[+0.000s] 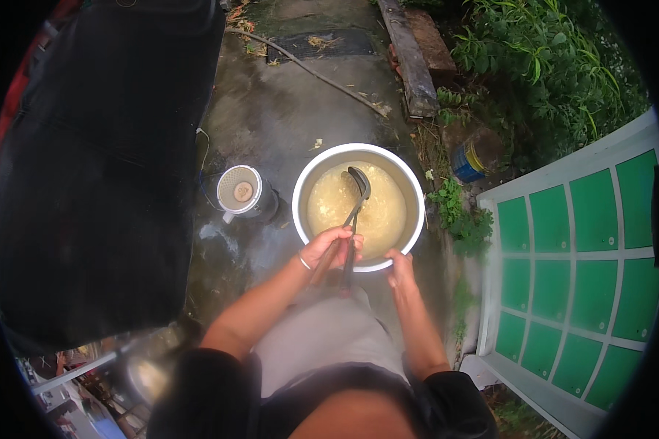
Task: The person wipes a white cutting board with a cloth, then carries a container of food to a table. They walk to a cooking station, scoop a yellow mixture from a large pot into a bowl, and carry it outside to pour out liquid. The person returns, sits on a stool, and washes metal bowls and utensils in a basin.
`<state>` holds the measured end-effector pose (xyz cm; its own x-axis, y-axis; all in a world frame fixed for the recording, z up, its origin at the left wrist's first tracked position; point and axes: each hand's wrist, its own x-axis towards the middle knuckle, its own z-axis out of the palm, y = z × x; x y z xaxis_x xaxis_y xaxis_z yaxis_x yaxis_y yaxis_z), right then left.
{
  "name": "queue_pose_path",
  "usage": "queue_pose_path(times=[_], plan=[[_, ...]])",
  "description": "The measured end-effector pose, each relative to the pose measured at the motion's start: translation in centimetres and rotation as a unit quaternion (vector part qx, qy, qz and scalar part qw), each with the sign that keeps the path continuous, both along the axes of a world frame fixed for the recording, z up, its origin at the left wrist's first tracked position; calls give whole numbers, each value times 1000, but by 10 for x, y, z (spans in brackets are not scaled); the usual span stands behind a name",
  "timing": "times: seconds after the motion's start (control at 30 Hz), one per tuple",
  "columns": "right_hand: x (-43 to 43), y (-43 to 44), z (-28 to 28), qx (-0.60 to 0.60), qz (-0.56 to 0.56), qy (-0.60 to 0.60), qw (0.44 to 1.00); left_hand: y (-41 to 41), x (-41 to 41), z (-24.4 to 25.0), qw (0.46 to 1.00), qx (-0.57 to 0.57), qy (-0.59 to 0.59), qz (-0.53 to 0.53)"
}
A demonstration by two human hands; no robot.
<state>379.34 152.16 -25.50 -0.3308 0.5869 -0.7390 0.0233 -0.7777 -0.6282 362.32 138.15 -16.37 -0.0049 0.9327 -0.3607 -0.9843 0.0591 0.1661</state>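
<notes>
A large round metal pot (418, 189) sits before me, holding a cloudy yellowish liquid (384, 208) with pale bits in it. My left hand (332, 247) is closed around the handles of two long utensils at the pot's near rim. One is a dark ladle (361, 181) with a brown handle; the other, partly hidden under it, seems to have a perforated head. Both heads are over or in the liquid. My right hand (401, 266) grips the pot's near right rim. Left of the pot is a metal canister (256, 206) with a perforated insert and a round brownish piece inside.
A black sheet (99, 164) covers something large at left. Beyond the pot lie a long stick (313, 71), a dark mat (351, 44) and a wooden beam (409, 60). At right are a blue-and-yellow bucket (468, 160), plants (543, 71) and a green-panelled white frame (568, 255).
</notes>
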Motion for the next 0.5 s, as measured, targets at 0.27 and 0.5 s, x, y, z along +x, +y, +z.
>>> queue_pose_path(times=[0.27, 0.5], plan=[[-143, 108, 15, 22, -11, 68, 997, 104, -167, 5, 996, 1, 42, -77], [-272, 220, 6, 24, -35, 52, 998, 212, -298, 34, 992, 21, 48, -115]])
